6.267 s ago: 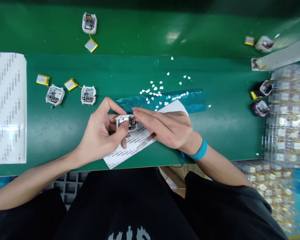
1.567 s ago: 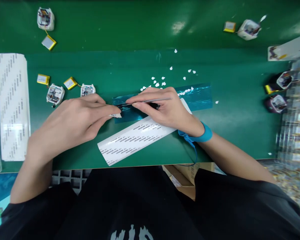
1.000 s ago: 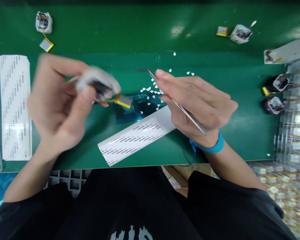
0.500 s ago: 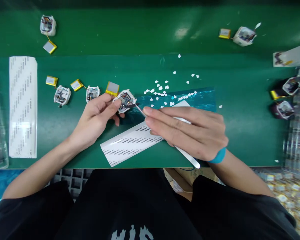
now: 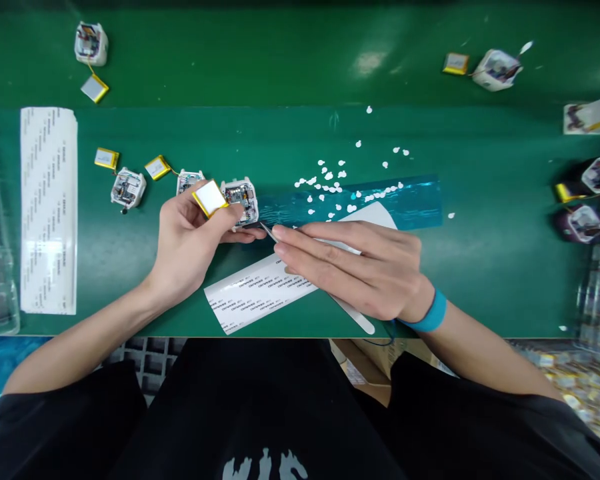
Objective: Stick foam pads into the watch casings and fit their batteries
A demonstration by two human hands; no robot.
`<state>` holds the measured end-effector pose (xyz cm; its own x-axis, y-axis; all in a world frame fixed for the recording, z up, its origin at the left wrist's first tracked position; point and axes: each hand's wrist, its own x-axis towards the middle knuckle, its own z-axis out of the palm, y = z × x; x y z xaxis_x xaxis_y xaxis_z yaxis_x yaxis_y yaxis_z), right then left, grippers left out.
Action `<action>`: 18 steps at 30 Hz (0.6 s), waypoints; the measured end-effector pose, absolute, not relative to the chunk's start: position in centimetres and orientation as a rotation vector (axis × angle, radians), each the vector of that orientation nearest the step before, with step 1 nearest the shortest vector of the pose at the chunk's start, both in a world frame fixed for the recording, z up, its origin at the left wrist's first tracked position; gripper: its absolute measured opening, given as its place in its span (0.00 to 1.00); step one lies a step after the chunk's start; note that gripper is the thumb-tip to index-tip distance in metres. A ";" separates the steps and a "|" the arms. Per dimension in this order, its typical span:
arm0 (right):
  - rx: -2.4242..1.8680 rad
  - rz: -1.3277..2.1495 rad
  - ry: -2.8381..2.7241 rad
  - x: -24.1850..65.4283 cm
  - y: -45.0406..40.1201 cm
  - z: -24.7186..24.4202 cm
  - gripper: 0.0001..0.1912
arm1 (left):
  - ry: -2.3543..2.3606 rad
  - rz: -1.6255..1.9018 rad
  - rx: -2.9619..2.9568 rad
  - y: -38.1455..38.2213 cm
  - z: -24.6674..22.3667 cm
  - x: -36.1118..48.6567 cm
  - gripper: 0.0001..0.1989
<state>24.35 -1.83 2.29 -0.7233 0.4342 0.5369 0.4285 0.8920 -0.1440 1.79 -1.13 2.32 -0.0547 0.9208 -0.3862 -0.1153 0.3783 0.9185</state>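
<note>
My left hand grips a white square device casing with an exposed circuit board. A silver battery with yellow edges rests over the fingers of that hand. My right hand, a blue band round its wrist, is closed on metal tweezers. The tweezer tips are at the lower right of the casing, by a small dark piece. Below my hands lies a white printed sheet. A blue film strip and several small white stickers lie beyond my right hand.
Other casings with batteries sit on the green table, at left, far left and far right. A stack of printed sheets is at left. Clear trays stand at the left edge, dark casings at right.
The casing has turned and shifted slightly left in my left hand, and its battery has swung lower left over the fingers. My right hand with the tweezers has moved left and slightly down.
</note>
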 end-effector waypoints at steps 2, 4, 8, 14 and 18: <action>-0.588 -0.049 -2.462 24.0 -1.7 2.2 0.11 | 1.347 1.009 0.801 -1.2 2.3 1.9 0.09; -0.542 -0.094 -2.438 23.8 -1.7 2.1 0.11 | 1.338 1.007 0.799 -1.3 2.4 2.0 0.09; -0.553 -0.099 -2.452 23.5 -1.6 2.1 0.09 | 1.331 1.012 0.815 -1.4 2.5 2.1 0.09; -0.575 0.053 -2.441 23.6 -1.8 2.4 0.11 | 1.332 0.994 0.866 -1.6 2.3 1.9 0.10; -0.653 0.208 -2.419 23.6 -2.0 2.4 0.13 | 1.333 0.999 0.902 -1.9 2.2 2.0 0.09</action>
